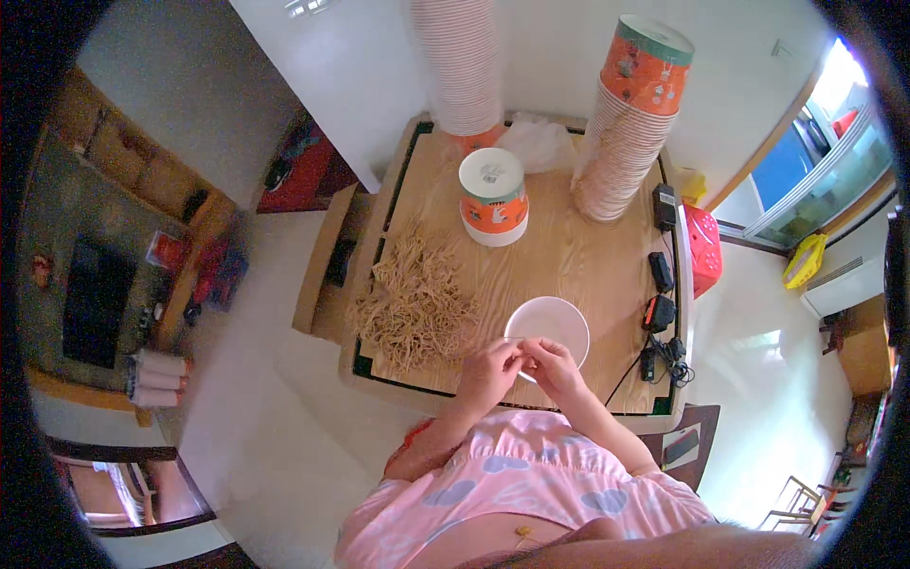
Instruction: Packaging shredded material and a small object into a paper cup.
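My left hand (488, 376) and my right hand (555, 368) meet over the near rim of a white paper bucket (567, 318), whose open mouth faces up. The fingertips of both are pinched together; whatever they hold is too small to make out. A tangled heap of thin tan cords (412, 303) lies to the left of my left hand. Beyond the hands, an orange and white paper bucket (494, 213) with a green band stands upside down on the wooden tabletop (540, 261).
Two tall stacks rise at the back: white-rimmed buckets (458, 66) and orange-topped buckets (630, 123). Between them sits a crumpled clear plastic bag (538, 142). Black adapters (660, 270) and a coiled cable (675, 360) line the right edge. A red plastic stool (701, 248) stands beside the table.
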`<state>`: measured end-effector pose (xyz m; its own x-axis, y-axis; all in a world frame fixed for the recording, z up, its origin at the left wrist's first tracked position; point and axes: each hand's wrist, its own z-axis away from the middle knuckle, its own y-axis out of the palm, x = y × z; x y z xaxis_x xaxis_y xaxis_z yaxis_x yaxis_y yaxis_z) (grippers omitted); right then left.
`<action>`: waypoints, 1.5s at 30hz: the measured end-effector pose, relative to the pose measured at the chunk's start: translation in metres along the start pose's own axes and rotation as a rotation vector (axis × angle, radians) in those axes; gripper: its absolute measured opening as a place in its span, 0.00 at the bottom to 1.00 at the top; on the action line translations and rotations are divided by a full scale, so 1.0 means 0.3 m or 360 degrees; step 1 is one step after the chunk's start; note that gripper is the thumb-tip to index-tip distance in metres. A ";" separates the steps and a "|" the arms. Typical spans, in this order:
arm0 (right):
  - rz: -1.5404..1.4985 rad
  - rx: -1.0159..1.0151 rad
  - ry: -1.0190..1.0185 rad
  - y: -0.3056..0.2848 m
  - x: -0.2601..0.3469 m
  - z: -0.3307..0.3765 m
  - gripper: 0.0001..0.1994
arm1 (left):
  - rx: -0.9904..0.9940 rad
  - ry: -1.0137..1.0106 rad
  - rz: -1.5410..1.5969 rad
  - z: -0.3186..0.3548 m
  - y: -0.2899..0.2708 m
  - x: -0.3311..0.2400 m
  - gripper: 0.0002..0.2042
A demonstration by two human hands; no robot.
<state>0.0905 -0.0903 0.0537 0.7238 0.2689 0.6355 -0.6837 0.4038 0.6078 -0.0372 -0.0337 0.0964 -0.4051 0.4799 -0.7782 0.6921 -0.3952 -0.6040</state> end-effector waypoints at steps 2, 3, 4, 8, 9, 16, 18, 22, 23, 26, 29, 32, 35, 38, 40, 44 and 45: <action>-0.0067 0.0007 -0.0008 -0.007 -0.005 -0.004 0.08 | -0.0015 -0.0040 -0.0036 0.032 0.016 0.044 0.03; -0.0172 0.0007 -0.0020 -0.015 0.003 -0.004 0.08 | -0.0015 -0.0035 -0.0034 0.049 0.019 0.072 0.03; -0.0276 0.0008 -0.0031 -0.025 0.014 -0.006 0.07 | -0.0027 -0.0065 -0.0055 0.065 0.020 0.106 0.04; -0.0493 -0.0099 -0.0276 -0.037 0.108 -0.008 0.06 | -0.0099 -0.0133 -0.0187 0.123 -0.010 0.312 0.04; -0.0508 -0.0142 -0.0334 -0.036 0.131 -0.003 0.06 | -0.0162 -0.0269 -0.0244 0.148 -0.004 0.387 0.05; -0.0527 -0.0079 -0.0610 -0.069 0.212 0.021 0.05 | -0.0242 -0.0585 -0.0462 0.207 -0.042 0.624 0.07; -0.0511 -0.0094 -0.0648 -0.071 0.218 0.028 0.05 | -0.0261 -0.0637 -0.0482 0.221 -0.044 0.670 0.07; -0.0434 -0.0093 -0.0751 -0.085 0.225 0.034 0.05 | -0.0274 -0.0663 -0.0624 0.197 -0.079 0.634 0.07; -0.0387 -0.0135 -0.0776 -0.081 0.230 0.037 0.05 | -0.0275 -0.0632 -0.0714 0.191 -0.090 0.619 0.07; -0.0426 -0.0192 -0.0820 -0.068 0.238 0.039 0.05 | -0.0261 -0.0795 -0.0656 0.206 -0.108 0.657 0.07; -0.0399 -0.0152 -0.0849 -0.063 0.226 0.033 0.05 | -0.0134 -0.0885 -0.0992 0.198 -0.122 0.675 0.06; 0.0015 -0.0290 -0.0877 -0.054 0.185 0.030 0.04 | -0.0101 -0.0797 -0.1120 0.137 -0.114 0.546 0.11; 0.0282 -0.0418 -0.0836 -0.006 0.110 0.033 0.04 | -0.0261 -0.0098 0.0022 -0.007 -0.070 0.225 0.24; 0.0585 -0.0276 -0.0931 0.057 0.073 0.052 0.04 | 0.0149 0.0158 0.0892 -0.056 0.039 0.060 0.27; 0.0504 -0.0304 -0.0909 0.068 0.070 0.061 0.03 | 0.0292 -0.0112 0.1238 -0.070 0.060 0.005 0.26; 0.0437 -0.0381 -0.0959 0.004 0.055 0.056 0.03 | 0.0326 -0.0482 0.1435 -0.080 0.099 0.018 0.15; 0.0440 -0.0376 -0.0954 -0.012 0.053 0.062 0.03 | 0.0320 -0.0487 0.1171 -0.074 0.113 0.037 0.11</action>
<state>0.1028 -0.1036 0.0706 0.3036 -0.1123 0.9461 -0.7474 0.5878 0.3097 -0.0051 -0.0242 0.0711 -0.0547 -0.1800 -0.9821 0.7358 -0.6722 0.0822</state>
